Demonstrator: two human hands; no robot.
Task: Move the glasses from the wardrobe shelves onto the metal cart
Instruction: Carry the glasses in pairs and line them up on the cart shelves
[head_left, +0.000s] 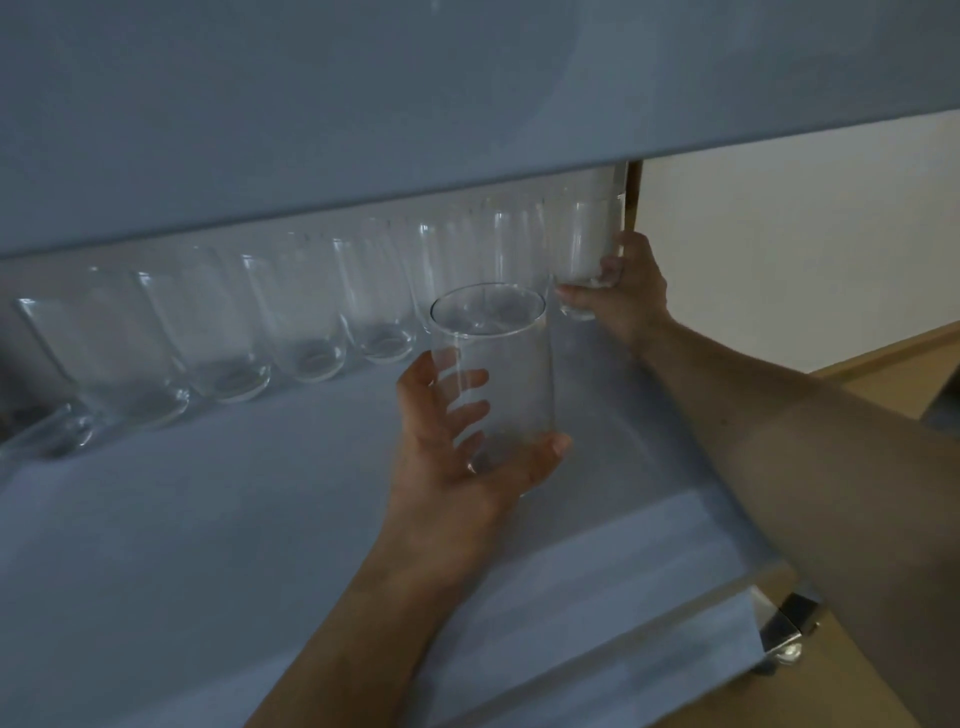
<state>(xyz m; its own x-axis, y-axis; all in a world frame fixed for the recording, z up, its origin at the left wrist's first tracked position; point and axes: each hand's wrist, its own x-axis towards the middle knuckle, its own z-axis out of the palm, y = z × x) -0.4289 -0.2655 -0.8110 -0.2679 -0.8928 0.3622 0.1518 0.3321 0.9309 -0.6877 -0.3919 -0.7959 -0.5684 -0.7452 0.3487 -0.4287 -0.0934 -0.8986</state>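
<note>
A clear tumbler (498, 364) is held upright above the pale wardrobe shelf (208, 519), and my left hand (457, 457) grips its lower half with fingers and thumb wrapped round it. At the shelf's far right end my right hand (623, 291) grips the base of another clear glass (587, 244) that stands against the side wall. Several more clear glasses (311, 317) stand in a row along the back of the shelf, running off to the left. The metal cart is not in view.
The shelf above (363, 130) hangs low over the glasses and hides their rims. A metal hinge (784, 629) sits at the shelf's front right corner. To the right lie a white wall (805, 249) and wooden floor (883, 364).
</note>
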